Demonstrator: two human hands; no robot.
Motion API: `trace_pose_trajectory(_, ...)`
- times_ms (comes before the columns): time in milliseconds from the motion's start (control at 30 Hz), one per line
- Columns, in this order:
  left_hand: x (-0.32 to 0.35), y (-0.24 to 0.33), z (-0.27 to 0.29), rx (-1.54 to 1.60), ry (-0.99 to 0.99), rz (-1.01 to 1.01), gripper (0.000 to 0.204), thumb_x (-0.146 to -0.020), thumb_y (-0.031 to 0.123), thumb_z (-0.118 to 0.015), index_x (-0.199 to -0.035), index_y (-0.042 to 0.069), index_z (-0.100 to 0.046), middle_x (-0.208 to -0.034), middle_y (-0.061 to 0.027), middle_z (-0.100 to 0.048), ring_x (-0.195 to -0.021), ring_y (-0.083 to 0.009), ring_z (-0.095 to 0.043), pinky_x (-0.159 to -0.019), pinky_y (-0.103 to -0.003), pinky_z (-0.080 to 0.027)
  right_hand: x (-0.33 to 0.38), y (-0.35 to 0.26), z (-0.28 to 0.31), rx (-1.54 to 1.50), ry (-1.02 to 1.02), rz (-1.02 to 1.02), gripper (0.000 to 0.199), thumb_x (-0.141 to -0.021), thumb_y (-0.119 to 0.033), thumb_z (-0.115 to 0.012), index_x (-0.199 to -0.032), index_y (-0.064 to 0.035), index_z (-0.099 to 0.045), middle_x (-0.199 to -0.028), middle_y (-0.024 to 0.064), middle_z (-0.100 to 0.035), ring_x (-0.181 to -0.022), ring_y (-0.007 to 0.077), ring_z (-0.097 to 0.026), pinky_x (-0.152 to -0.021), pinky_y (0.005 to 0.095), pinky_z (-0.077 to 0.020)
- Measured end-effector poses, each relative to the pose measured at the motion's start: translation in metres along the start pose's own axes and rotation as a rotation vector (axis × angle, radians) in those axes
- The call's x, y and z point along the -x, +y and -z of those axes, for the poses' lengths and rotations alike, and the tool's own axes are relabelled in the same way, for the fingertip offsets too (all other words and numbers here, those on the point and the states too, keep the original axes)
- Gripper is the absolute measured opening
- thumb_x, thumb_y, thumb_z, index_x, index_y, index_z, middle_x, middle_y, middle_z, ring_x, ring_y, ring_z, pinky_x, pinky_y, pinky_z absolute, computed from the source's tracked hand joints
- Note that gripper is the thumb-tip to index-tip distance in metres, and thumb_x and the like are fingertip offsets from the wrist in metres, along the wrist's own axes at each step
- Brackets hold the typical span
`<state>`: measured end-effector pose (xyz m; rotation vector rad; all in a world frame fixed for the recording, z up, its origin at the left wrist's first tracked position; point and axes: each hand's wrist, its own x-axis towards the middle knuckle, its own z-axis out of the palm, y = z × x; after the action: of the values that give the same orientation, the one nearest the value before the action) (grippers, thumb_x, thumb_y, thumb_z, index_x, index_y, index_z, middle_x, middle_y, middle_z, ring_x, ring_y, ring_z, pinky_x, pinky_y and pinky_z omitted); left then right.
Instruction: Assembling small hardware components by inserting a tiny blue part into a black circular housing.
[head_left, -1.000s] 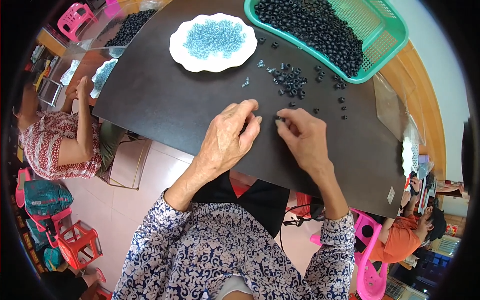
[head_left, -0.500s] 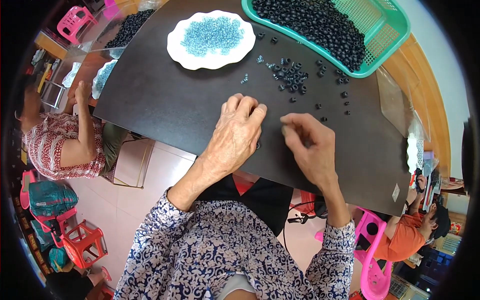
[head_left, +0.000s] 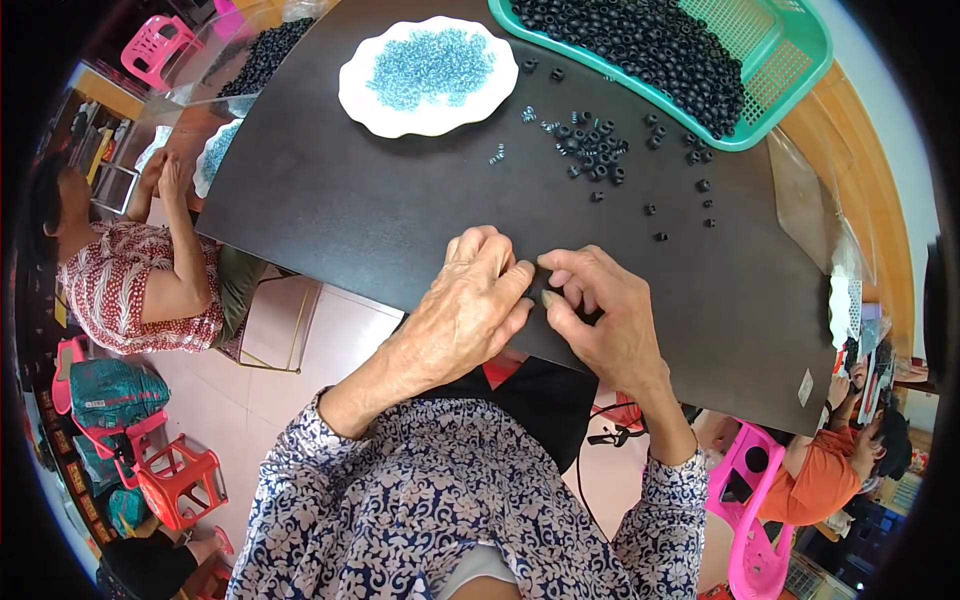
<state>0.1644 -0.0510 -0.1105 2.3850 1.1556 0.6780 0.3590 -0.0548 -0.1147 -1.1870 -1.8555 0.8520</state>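
My left hand (head_left: 462, 300) hovers over the near edge of the dark table (head_left: 330, 210), its fingers curled inward and its thumb alongside. What it grips is hidden by the fingers. Just to its right, my right hand (head_left: 608, 325) has thumb and forefinger bent toward the left thumb tip, with a small gap between the two hands. Anything in its bent fingers is too small to make out. Beyond them lies a loose pile of small black barrel-shaped plastic pieces (head_left: 592, 150). A few tiny metal springs (head_left: 497, 154) lie left of the pile.
A white scalloped plate (head_left: 362, 112) of small springs (head_left: 432, 68) stands at the far left. A green plastic basket (head_left: 800, 75) of black pieces (head_left: 660, 65) is at the far right. One person (head_left: 140, 285) sits at the left, another in orange (head_left: 825, 475) at the right.
My right hand has moved left and slightly down, close to my left hand. The left hand has turned a little. At the left, the other person's hands have come together.
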Motion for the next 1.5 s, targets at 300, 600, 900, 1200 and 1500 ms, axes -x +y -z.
trace_pose_trajectory(300, -0.038, 0.002, 0.036, -0.044, 0.281, -0.065, 0.028, -0.075, -0.003, -0.067, -0.101, -0.001, -0.058, -0.099, -0.0162, -0.053, -0.098, -0.0335, -0.053, -0.082, -0.039, -0.046, 0.016, 0.012, 0.0, -0.313, 0.076, -0.193, 0.023, -0.087, 0.006, -0.06, -0.108, -0.0009, -0.066, -0.089, 0.0004, -0.062, -0.071, 0.0054, -0.054, -0.063, 0.0201, -0.0431)
trace_pose_trajectory(600, -0.063, -0.023, 0.006, -0.177, 0.085, -0.218, 0.019, -0.08, -0.002, -0.062, -0.098, -0.005, -0.061, -0.082, -0.0145, -0.05, -0.079, -0.0305, -0.052, -0.073, -0.039, -0.045, 0.02, 0.014, 0.002, -0.577, 0.169, -0.266, 0.021, -0.092, 0.007, -0.052, -0.108, 0.0015, -0.065, -0.091, 0.0029, -0.062, -0.074, 0.0055, -0.053, -0.063, 0.0194, -0.0433)
trace_pose_trajectory(900, -0.049, -0.024, 0.002, 1.594, -0.096, 0.402, 0.02, -0.096, 0.007, -0.057, -0.111, -0.005, -0.062, -0.1, -0.0085, -0.064, -0.088, -0.0138, -0.061, -0.083, -0.025, -0.051, 0.0, 0.003, 0.003, -0.613, 0.272, -0.181, 0.021, -0.093, 0.005, -0.054, -0.113, 0.0018, -0.062, -0.093, 0.0044, -0.063, -0.074, 0.007, -0.055, -0.066, 0.0203, -0.0454)
trace_pose_trajectory(1200, -0.043, -0.021, -0.006, 1.84, -0.106, 0.396, 0.022, -0.096, 0.003, -0.052, -0.114, -0.008, -0.059, -0.105, -0.0126, -0.062, -0.093, -0.0178, -0.061, -0.087, -0.03, -0.052, -0.009, 0.011, -0.008, -0.529, 0.278, 0.045, 0.026, -0.09, 0.01, -0.057, -0.116, 0.0051, -0.058, -0.096, 0.0054, -0.062, -0.088, 0.011, -0.06, -0.075, 0.0231, -0.049)
trace_pose_trajectory(1500, -0.043, -0.017, -0.008, 1.667, -0.028, 0.364, 0.022, -0.094, 0.004, -0.054, -0.113, -0.006, -0.06, -0.106, -0.0077, -0.061, -0.093, -0.0134, -0.059, -0.085, -0.026, -0.049, -0.01, 0.006, -0.002, -0.713, 0.262, -0.134, 0.027, -0.089, 0.007, -0.06, -0.116, 0.002, -0.06, -0.095, 0.003, -0.062, -0.081, 0.0085, -0.058, -0.071, 0.0219, -0.0476)
